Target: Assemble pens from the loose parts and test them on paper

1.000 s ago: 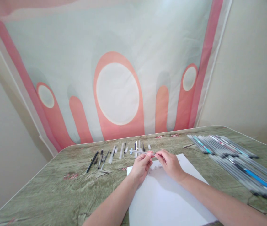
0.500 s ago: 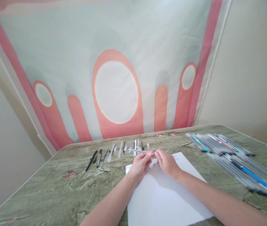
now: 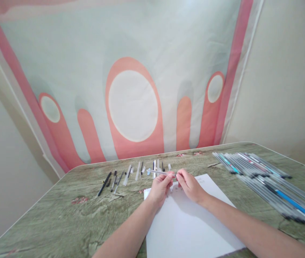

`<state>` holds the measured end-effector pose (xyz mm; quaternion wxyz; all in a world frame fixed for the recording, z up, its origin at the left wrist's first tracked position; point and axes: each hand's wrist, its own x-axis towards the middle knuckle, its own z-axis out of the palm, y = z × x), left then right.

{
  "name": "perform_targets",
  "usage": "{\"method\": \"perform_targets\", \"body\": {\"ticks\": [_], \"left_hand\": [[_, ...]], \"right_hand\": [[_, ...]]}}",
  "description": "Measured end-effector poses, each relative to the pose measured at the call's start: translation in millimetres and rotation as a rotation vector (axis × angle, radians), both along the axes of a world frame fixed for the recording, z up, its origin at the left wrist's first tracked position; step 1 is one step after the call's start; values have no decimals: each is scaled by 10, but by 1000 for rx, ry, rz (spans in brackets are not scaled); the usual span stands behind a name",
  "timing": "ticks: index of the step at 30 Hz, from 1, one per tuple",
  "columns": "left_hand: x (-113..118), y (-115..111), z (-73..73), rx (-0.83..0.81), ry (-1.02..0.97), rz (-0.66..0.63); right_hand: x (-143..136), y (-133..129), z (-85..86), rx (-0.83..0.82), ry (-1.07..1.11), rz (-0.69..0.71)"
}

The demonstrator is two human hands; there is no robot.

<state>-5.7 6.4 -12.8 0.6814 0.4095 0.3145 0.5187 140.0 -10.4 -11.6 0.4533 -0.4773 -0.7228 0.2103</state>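
Observation:
My left hand (image 3: 161, 189) is closed in a pinch around a slim grey pen (image 3: 156, 172), which points leftward over the table. At the pen's right end, the fingers of my right hand (image 3: 191, 185) are pinched together; what lies between those fingertips is mostly hidden. Both hands are close together above the far part of a white paper sheet (image 3: 187, 225), which bears small dark marks. Just beyond the hands lie loose pen parts, among them a white tube (image 3: 155, 165) and a small light-blue piece (image 3: 148, 171).
Left of the paper, a black pen (image 3: 104, 184) and clear tubes (image 3: 127, 175) lie in a loose row on the wood-patterned table (image 3: 47, 211). To the right are piles of grey pens (image 3: 251, 165), with a blue one (image 3: 292, 200) among them. A patterned cloth (image 3: 133, 32) hangs behind.
Both hands stay almost in place, with only a slight shift of the right fingers at the pen's end. The pen's left end tips up slightly.

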Motion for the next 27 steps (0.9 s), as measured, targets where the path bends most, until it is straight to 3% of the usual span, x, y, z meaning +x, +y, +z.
{"method": "perform_targets", "body": {"ticks": [4,11,20,27], "left_hand": [[-11,-6,12,40,61,-12],[-4,-22,10,38,66,-19],[11,-29,57,12,51,33],[13,-22,30,28,64,15]], "right_hand": [[-2,14,-18,5,-28,12],[-23,29,-49,-219,193,109],[-17,23,8,17,13,11],[-15,30,-25,-159,105,74]]}}
